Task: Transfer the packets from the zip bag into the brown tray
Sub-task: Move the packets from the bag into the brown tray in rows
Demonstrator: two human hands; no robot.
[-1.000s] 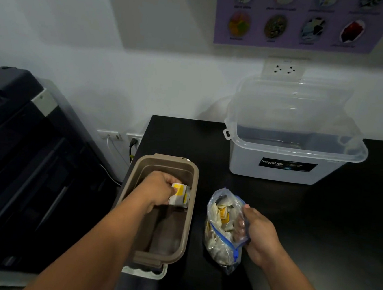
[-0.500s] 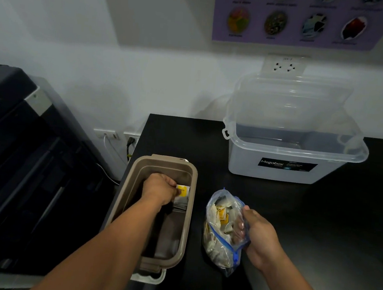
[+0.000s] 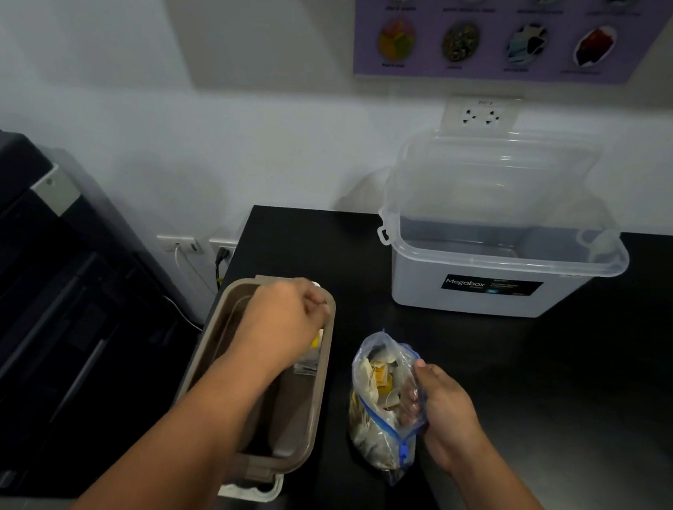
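The brown tray (image 3: pixel 319 397) stands lengthwise at the left edge of the black table (image 3: pixel 559 399). A few white and yellow packets (image 3: pixel 309 361) lie inside it near the far right wall. My left hand (image 3: pixel 283 319) hovers over the tray's far end, fingers curled, with nothing visibly in it. To the right of the tray stands the clear zip bag (image 3: pixel 376 423) with a blue zip, open at the top and full of several white and yellow packets. My right hand (image 3: pixel 441 413) grips the bag's right rim.
A clear storage box (image 3: pixel 487 294) sits at the back of the table, its lid (image 3: pixel 498 180) leaning on the wall. A white lid (image 3: pixel 254 489) pokes out under the tray's near end. A dark printer (image 3: pixel 34 308) stands left of the table.
My left hand carried packets into the tray, let them go and rose toward the tray's far end. My right hand kept hold of the bag.
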